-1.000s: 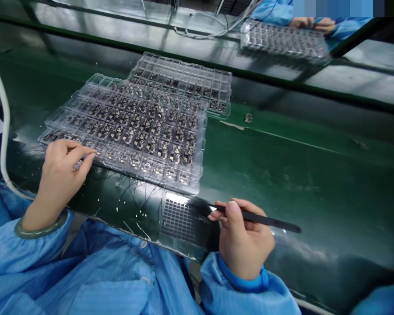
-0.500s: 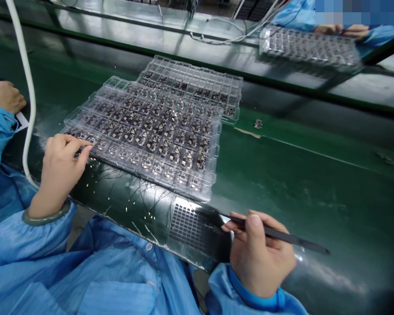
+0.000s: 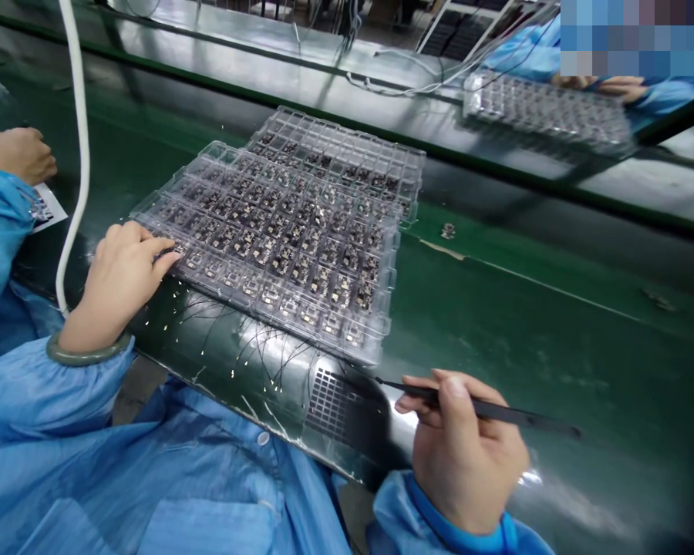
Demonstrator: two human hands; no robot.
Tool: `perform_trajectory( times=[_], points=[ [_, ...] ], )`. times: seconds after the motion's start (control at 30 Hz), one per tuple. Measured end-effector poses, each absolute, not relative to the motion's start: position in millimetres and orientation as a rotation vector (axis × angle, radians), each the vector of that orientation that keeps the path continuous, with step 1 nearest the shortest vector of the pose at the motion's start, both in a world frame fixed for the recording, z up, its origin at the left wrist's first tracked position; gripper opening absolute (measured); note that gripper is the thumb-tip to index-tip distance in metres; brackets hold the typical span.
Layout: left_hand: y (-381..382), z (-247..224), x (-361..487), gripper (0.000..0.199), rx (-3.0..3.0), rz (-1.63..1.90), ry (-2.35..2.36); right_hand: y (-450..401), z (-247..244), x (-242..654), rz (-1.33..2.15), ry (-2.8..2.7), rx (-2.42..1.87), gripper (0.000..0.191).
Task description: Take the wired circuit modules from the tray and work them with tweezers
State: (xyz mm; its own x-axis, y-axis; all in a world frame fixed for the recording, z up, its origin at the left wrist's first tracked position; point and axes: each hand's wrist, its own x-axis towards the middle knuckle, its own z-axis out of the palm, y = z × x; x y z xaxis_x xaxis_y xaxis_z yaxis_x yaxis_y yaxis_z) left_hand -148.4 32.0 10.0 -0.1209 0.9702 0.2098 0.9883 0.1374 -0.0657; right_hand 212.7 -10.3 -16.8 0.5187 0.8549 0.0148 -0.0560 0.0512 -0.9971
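Note:
A clear plastic tray [image 3: 389, 281] filled with rows of small circuit boards [image 3: 283, 258] lies on the green bench. At its near left corner my left hand [image 3: 128, 262] is closed in a pinch, thumb and fingers on a small circuit board [image 3: 178, 248] at the tray's edge. My right hand [image 3: 466, 443] grips black tweezers [image 3: 520, 416] like a pen, their tips pointing left, just off the tray's near right corner. Below those tips lies a sheet with a grid of dark squares [image 3: 328, 401]. Thin black wires [image 3: 266, 339] with tiny pale ends stick out along the tray's front edge.
A second clear tray [image 3: 375, 146], partly filled, lies behind the first. A white cable [image 3: 78, 154] hangs at left, near another person's hand [image 3: 20, 154] and a printed paper [image 3: 49, 208]. Loose parts [image 3: 448, 230] lie to the right. Across the bench, another person's hands are beside a filled tray [image 3: 547, 112].
The view has shifted slightly, so the bench and trays appear a little lower and to the right. My left hand stays at the tray corner; the tweezers remain in my right hand.

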Motion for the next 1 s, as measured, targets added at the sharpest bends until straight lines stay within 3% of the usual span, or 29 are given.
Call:
perform_trajectory(
  times=[0.47,1.0],
  points=[
    [56,20,-149,0.025,-1.855,-0.433,-2.784,-9,-26,210,0.846,-0.747,-1.332,0.033],
    [51,37,-145,0.025,-1.899,-0.516,-2.858,-12,-32,221,1.002,-0.605,-1.285,0.032]
  ],
)
